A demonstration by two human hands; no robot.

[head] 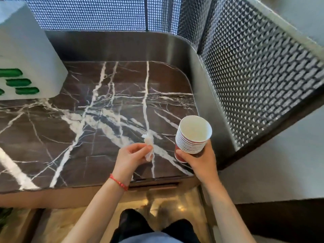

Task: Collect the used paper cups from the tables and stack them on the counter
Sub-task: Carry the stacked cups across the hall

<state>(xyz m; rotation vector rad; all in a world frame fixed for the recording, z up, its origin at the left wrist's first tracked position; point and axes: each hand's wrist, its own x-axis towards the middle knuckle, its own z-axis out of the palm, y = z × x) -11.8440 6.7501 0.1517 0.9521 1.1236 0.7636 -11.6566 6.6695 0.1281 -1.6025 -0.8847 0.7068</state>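
Note:
A stack of several red paper cups with white insides [192, 135] is held upright in my right hand [199, 162], over the right front corner of the dark marble counter [98, 120]. The top cup looks empty. My left hand [131, 158] is just left of the stack, above the counter's front edge. Its fingertips pinch a crumpled white tissue [149, 146]. A red string bracelet circles my left wrist.
A white box with green markings [26, 55] stands on the counter's far left. A metal upstand [206, 85] and mesh screens [254, 67] wall in the back and right sides. My dark shoes and a glossy floor show below.

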